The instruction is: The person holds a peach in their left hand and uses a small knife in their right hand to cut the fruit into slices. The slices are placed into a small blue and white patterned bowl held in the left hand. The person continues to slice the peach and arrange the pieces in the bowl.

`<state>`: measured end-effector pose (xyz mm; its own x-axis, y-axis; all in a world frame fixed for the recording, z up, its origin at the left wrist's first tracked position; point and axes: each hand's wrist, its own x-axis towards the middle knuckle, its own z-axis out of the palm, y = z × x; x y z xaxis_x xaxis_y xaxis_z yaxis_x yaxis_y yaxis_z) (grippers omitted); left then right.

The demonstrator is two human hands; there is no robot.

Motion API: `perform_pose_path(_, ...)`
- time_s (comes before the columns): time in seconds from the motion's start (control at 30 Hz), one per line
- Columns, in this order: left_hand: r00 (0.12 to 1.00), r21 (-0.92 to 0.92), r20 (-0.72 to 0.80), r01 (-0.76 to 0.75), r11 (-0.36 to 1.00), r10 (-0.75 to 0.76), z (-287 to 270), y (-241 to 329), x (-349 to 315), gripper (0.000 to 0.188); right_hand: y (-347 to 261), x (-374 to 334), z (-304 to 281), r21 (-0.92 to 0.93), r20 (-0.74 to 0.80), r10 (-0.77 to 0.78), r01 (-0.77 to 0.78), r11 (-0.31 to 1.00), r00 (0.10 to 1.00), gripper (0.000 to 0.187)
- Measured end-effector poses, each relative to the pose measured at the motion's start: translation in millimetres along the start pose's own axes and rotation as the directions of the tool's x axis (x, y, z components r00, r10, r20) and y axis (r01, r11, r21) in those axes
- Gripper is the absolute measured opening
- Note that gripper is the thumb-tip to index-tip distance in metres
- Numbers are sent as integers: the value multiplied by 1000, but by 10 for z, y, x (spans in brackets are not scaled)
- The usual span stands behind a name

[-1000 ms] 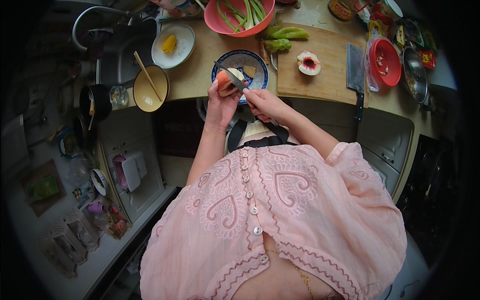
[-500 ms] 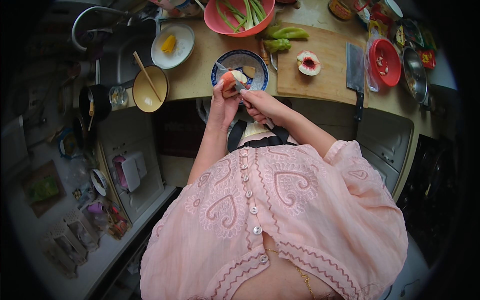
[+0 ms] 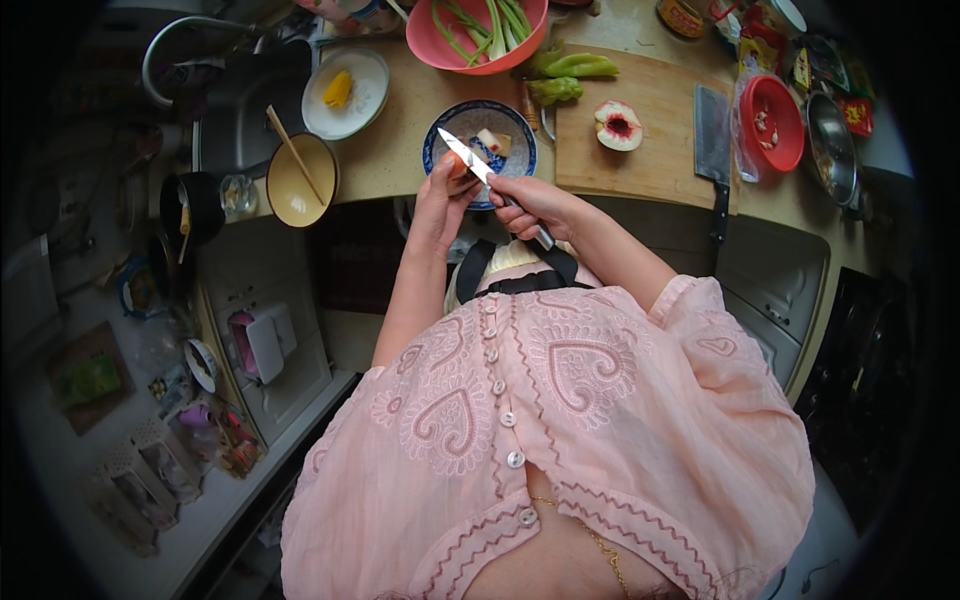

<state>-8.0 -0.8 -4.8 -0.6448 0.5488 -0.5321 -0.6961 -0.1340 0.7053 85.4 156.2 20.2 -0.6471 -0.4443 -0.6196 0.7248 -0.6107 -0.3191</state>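
Observation:
Over the near side of a blue-and-white bowl (image 3: pixel 529 150), my left hand (image 3: pixel 440 205) is closed around a red-skinned piece of peach (image 3: pixel 459 166), mostly covered by fingers and blade. A small knife (image 3: pixel 463 153) is gripped by its handle in my right hand (image 3: pixel 537 207), its bright blade pointing up and left across the fruit. Inside the bowl lie a few pale cut peach pieces (image 3: pixel 493 142). To the right, a peach half (image 3: pixel 618 126) with a red hollow rests cut side up on the wooden cutting board (image 3: pixel 650 165).
A cleaver (image 3: pixel 711 140) lies at the board's right, its handle past the counter edge. Green peppers (image 3: pixel 580 66), a pink bowl of green stalks (image 3: pixel 470 64) and a red bowl (image 3: pixel 745 118) stand around. On the left are a yellow bowl with chopsticks (image 3: pixel 285 207), a white plate (image 3: pixel 375 105) and the sink (image 3: pixel 240 130).
The knife blade has come up off the fruit and now shows at full length, pointing left over the bowl. Another pale peach piece with a red edge now lies in the bowl.

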Motion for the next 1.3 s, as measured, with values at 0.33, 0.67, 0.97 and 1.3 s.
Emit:
perform_pose_path(0.33,983,-253,180,66,965,-20,-50,213,-136,58,10,-97,-36,-254,-163,-271,226,941,949,35)
perform_pose_path(0.67,973,-334,214,151,930,-81,78,246,-249,49,147,-19,-73,-448,-194,-456,334,829,869,30)
perform_pose_path(0.97,979,-275,201,51,960,6,45,196,-275,43,185,-11,-53,-803,-63,-684,370,467,727,30)
perform_pose_path(1.3,996,28,33,-85,996,84,17,124,-242,42,197,-145,140,-989,28,-840,137,56,541,20)
